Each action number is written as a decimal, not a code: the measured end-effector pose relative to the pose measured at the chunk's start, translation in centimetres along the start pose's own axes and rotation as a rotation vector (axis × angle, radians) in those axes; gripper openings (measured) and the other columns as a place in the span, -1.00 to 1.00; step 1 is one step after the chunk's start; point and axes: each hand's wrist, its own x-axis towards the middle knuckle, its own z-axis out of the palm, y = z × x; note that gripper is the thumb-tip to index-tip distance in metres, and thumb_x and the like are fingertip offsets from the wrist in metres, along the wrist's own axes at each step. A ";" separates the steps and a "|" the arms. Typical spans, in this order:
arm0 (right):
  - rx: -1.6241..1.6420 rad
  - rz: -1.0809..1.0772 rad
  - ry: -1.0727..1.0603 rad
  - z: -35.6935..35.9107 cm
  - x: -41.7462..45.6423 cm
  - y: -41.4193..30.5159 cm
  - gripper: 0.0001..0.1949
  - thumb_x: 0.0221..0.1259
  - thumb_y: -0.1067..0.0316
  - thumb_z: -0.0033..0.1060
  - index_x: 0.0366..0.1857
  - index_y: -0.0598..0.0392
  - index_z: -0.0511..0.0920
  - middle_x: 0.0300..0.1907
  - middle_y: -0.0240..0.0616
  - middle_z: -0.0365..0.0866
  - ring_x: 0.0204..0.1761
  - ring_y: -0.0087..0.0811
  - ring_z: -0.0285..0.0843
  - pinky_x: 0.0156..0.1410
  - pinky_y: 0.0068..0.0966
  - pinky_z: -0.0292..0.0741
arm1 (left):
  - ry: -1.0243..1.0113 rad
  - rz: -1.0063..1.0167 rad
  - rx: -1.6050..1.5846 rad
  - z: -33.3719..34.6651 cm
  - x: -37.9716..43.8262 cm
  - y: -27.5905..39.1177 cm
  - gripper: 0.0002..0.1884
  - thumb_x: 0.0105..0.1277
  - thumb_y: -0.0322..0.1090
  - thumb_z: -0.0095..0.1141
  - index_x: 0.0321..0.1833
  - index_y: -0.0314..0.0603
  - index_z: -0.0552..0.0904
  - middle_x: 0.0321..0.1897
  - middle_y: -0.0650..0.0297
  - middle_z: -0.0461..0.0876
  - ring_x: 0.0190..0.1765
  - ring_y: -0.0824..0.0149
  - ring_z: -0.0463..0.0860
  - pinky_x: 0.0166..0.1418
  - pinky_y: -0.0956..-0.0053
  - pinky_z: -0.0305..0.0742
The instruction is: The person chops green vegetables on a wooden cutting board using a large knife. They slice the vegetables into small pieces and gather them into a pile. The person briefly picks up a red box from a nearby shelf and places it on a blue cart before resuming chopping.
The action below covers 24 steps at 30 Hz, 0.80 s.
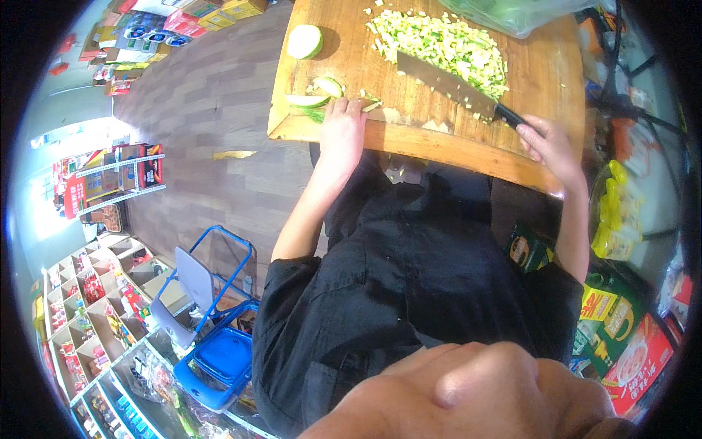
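Note:
My right hand (548,144) is closed around the black handle of a cleaver (449,82), whose wide blade lies tilted over the wooden table (471,148), beside a heap of diced green-skinned vegetable (444,46). My left hand (344,118) rests at the table's front edge, its fingers on cut strips beside vegetable slices (308,101); whether it grips any of them is hidden. Another slice (329,86) lies just beyond. Farther back at the left stands a cut piece of the vegetable (305,41) with a pale face up.
A clear plastic bag (515,13) with green contents sits at the table's far right. Blue folding chairs (219,356) and shelves of packaged goods (93,307) stand at the left. Cartons (636,351) and yellow bottles (614,214) are at the right.

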 end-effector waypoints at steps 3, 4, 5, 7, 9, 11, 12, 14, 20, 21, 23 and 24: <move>-0.016 -0.027 0.059 1.1 -0.1 0.0 -0.71 0.56 0.21 0.16 0.14 0.17 0.63 -0.47 -0.59 0.44 -0.52 -0.77 0.31 -0.43 -0.72 0.27 | 0.035 -0.005 -0.042 1.9 0.7 -0.3 -0.91 0.24 -0.47 0.29 -0.23 -0.25 0.65 -0.31 0.04 0.64 -0.16 -0.06 0.66 -0.02 0.11 0.57; 0.015 -0.057 0.092 3.0 -1.1 -0.7 -0.70 0.56 0.22 0.15 0.17 0.17 0.62 -0.45 -0.59 0.45 -0.51 -0.77 0.31 -0.42 -0.72 0.28 | 0.049 -0.011 -0.062 2.6 1.0 -0.3 -0.92 0.25 -0.47 0.28 -0.25 -0.25 0.64 -0.34 0.04 0.64 -0.18 -0.05 0.66 -0.04 0.10 0.57; 0.042 -0.081 0.138 4.5 -1.8 -1.4 -0.69 0.57 0.23 0.15 0.21 0.17 0.62 -0.44 -0.59 0.45 -0.50 -0.77 0.32 -0.42 -0.72 0.29 | 0.069 0.006 -0.106 3.2 1.7 0.2 -0.93 0.25 -0.47 0.27 -0.26 -0.25 0.64 -0.34 0.04 0.64 -0.19 -0.06 0.66 -0.05 0.10 0.57; 0.088 -0.124 0.125 7.1 -1.8 -1.7 -0.64 0.58 0.24 0.12 0.29 0.19 0.57 -0.41 -0.58 0.45 -0.45 -0.74 0.32 -0.37 -0.68 0.33 | 0.107 0.035 -0.179 3.8 2.8 1.5 -0.94 0.24 -0.49 0.27 -0.28 -0.25 0.64 -0.36 0.03 0.63 -0.21 -0.07 0.66 -0.09 0.09 0.57; 0.057 -0.153 0.087 9.1 -0.9 -1.8 -0.67 0.57 0.21 0.11 0.19 0.20 0.60 -0.45 -0.50 0.45 -0.44 -0.67 0.33 -0.35 -0.59 0.33 | 0.109 0.024 -0.201 4.5 3.5 2.3 -0.95 0.24 -0.52 0.26 -0.31 -0.26 0.63 -0.37 0.02 0.63 -0.21 -0.08 0.66 -0.09 0.09 0.57; -0.114 -0.229 0.115 10.1 1.3 -0.1 -0.71 0.57 0.22 0.12 0.10 0.22 0.61 -0.51 -0.40 0.42 -0.46 -0.61 0.33 -0.36 -0.51 0.31 | 0.120 0.021 -0.257 4.8 4.0 2.9 -0.94 0.23 -0.53 0.26 -0.31 -0.26 0.63 -0.36 0.02 0.64 -0.20 -0.08 0.67 -0.09 0.09 0.58; -0.131 -0.226 0.145 10.2 1.4 -0.4 -0.71 0.57 0.21 0.12 0.09 0.22 0.61 -0.52 -0.37 0.42 -0.46 -0.59 0.32 -0.36 -0.49 0.31 | 0.133 0.034 -0.260 4.8 4.0 2.7 -0.94 0.23 -0.54 0.26 -0.30 -0.27 0.63 -0.36 0.02 0.64 -0.20 -0.09 0.67 -0.08 0.09 0.58; -0.168 -0.223 0.197 10.6 1.5 -1.3 -0.70 0.56 0.19 0.13 0.06 0.23 0.60 -0.55 -0.32 0.42 -0.47 -0.55 0.32 -0.36 -0.45 0.31 | 0.161 0.052 -0.262 4.9 3.7 2.2 -0.92 0.23 -0.56 0.26 -0.28 -0.27 0.62 -0.34 0.02 0.65 -0.19 -0.09 0.67 -0.08 0.09 0.58; -0.145 -0.201 0.172 11.2 1.2 -1.5 -0.74 0.58 0.17 0.11 -0.07 0.19 0.59 -0.56 -0.38 0.41 -0.51 -0.56 0.32 -0.39 -0.45 0.30 | 0.147 0.027 -0.325 3.1 2.6 1.9 -0.87 0.21 -0.57 0.27 -0.21 -0.24 0.66 -0.26 0.05 0.66 -0.13 -0.06 0.67 -0.04 0.15 0.59; -0.140 -0.163 0.146 11.2 1.7 -1.4 -0.75 0.58 0.18 0.11 -0.07 0.18 0.59 -0.56 -0.40 0.40 -0.52 -0.57 0.33 -0.40 -0.47 0.30 | 0.143 0.037 -0.299 2.3 2.4 1.6 -0.86 0.21 -0.58 0.26 -0.20 -0.24 0.67 -0.24 0.06 0.66 -0.12 -0.05 0.67 -0.03 0.17 0.59; -0.108 -0.087 0.144 11.6 1.2 -3.1 -0.70 0.58 0.17 0.13 0.12 0.18 0.59 -0.54 -0.45 0.43 -0.51 -0.62 0.37 -0.41 -0.53 0.33 | 0.194 0.058 -0.201 1.7 1.7 -1.2 -0.83 0.18 -0.53 0.20 -0.19 -0.18 0.75 -0.18 0.11 0.66 -0.07 0.02 0.67 0.02 0.21 0.59; -0.117 -0.084 0.161 11.8 1.0 -3.2 -0.66 0.58 0.16 0.13 0.18 0.18 0.58 -0.52 -0.46 0.44 -0.51 -0.62 0.37 -0.41 -0.54 0.34 | 0.211 0.055 -0.097 0.8 2.0 -2.4 -0.80 0.17 -0.52 0.19 -0.17 -0.18 0.76 -0.16 0.10 0.67 -0.05 0.02 0.67 0.04 0.20 0.59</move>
